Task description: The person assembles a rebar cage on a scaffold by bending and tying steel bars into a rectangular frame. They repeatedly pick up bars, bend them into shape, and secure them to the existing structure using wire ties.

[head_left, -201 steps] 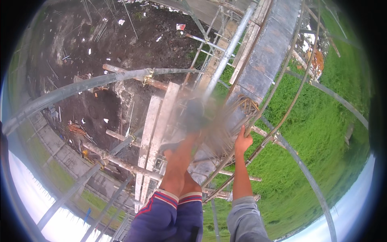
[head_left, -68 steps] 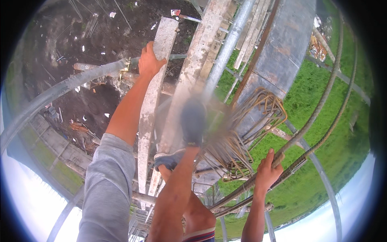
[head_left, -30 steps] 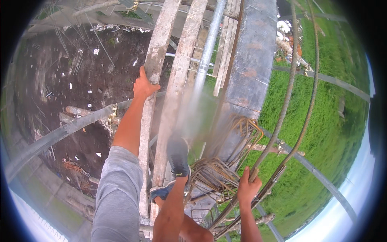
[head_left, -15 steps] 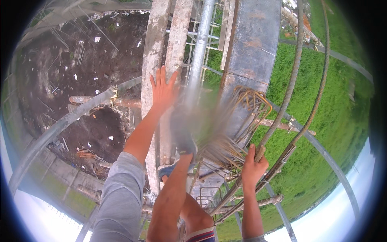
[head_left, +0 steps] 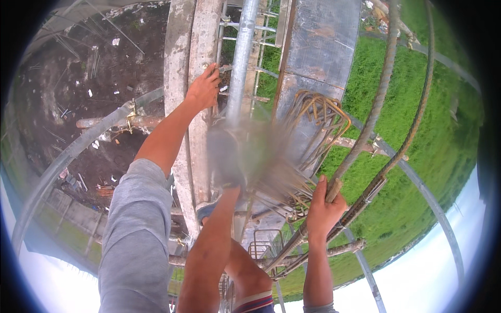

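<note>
My left hand point(head_left: 204, 89) rests at the right edge of a long weathered plank point(head_left: 204, 39), its fingers curled over that edge. A second plank point(head_left: 177, 57) runs alongside on the left. To the right, my right hand point(head_left: 324, 213) is wrapped round a thick steel rebar point(head_left: 371, 109), thumb pointing up along it. Another ribbed rebar point(head_left: 416, 122) curves close beside the first. Between my hands lies a pile of bent rebar stirrups point(head_left: 315, 117), partly hidden by a blurred patch. My shoe point(head_left: 222, 151) is also smeared by that patch.
A metal pipe point(head_left: 244, 52) runs away from me between the planks and a grey panel point(head_left: 318, 47). Scaffold tubes point(head_left: 78, 146) curve along both sides. Far below are dark, littered ground point(head_left: 57, 99) on the left and green grass point(head_left: 386, 83) on the right.
My left hand has gone from lying spread on the plank to curling over its right edge, slightly farther forward. My right hand still holds the rebar. The view has shifted a little.
</note>
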Demonstrator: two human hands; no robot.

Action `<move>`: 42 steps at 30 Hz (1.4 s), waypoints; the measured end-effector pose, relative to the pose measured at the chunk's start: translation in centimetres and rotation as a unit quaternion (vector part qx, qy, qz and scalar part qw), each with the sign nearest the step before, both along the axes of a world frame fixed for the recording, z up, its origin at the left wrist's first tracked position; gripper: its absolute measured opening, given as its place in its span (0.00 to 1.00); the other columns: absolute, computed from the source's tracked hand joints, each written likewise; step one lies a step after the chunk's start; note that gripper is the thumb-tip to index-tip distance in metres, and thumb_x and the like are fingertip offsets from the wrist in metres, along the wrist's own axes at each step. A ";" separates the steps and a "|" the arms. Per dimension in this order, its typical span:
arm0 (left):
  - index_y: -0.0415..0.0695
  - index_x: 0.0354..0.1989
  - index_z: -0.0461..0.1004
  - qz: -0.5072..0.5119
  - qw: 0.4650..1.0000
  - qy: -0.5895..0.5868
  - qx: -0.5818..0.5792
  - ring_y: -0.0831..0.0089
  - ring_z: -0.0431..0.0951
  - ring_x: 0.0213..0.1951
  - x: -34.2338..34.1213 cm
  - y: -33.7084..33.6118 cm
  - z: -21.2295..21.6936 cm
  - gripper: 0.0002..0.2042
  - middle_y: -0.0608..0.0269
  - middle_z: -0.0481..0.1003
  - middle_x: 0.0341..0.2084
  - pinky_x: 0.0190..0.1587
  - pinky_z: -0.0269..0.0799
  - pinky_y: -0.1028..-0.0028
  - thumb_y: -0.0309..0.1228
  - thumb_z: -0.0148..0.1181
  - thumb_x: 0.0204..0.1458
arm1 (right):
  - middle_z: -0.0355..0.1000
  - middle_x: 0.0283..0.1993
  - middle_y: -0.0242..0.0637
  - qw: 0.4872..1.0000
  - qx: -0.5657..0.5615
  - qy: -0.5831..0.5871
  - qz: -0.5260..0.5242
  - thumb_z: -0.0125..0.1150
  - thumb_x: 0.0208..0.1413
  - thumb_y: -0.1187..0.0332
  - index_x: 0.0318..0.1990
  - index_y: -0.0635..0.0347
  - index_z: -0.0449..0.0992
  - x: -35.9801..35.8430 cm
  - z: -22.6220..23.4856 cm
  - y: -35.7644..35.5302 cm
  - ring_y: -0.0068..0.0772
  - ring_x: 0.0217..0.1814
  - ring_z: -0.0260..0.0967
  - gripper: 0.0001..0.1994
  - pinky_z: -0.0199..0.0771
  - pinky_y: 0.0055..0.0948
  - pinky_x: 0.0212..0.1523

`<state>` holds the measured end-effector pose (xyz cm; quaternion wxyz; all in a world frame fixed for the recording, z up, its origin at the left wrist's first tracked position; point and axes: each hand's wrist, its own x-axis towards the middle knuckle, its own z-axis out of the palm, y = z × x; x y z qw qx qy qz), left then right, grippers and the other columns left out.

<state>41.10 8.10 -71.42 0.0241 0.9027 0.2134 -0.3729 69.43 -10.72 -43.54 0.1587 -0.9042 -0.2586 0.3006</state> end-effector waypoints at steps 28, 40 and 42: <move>0.55 0.52 0.83 -0.011 1.000 0.017 0.019 0.59 0.54 0.74 -0.6 0.2 -0.2 0.23 0.66 0.73 0.61 0.78 0.33 0.44 0.56 0.52 0.61 | 0.62 0.16 0.27 0.998 0.003 0.057 -0.028 0.67 0.66 0.66 0.26 0.67 0.75 0.6 0.6 0.3 0.15 0.21 0.51 0.17 0.50 0.29 0.22; 0.63 0.78 0.51 0.269 0.946 -0.162 0.076 0.45 0.50 0.74 -7.9 -1.2 0.3 0.45 0.47 0.50 0.74 0.75 0.40 0.39 0.62 0.64 0.54 | 0.62 0.16 0.28 0.998 0.016 0.046 -0.025 0.67 0.65 0.66 0.26 0.68 0.76 0.5 0.2 0.4 0.16 0.22 0.51 0.17 0.51 0.30 0.22; 0.60 0.79 0.46 0.566 0.782 -0.195 0.174 0.37 0.49 0.74 -9.8 -3.3 0.6 0.55 0.37 0.47 0.73 0.74 0.44 0.39 0.65 0.70 0.46 | 0.62 0.16 0.28 0.999 0.011 0.042 -0.016 0.67 0.65 0.66 0.26 0.68 0.76 0.4 0.2 0.5 0.17 0.22 0.51 0.17 0.50 0.30 0.22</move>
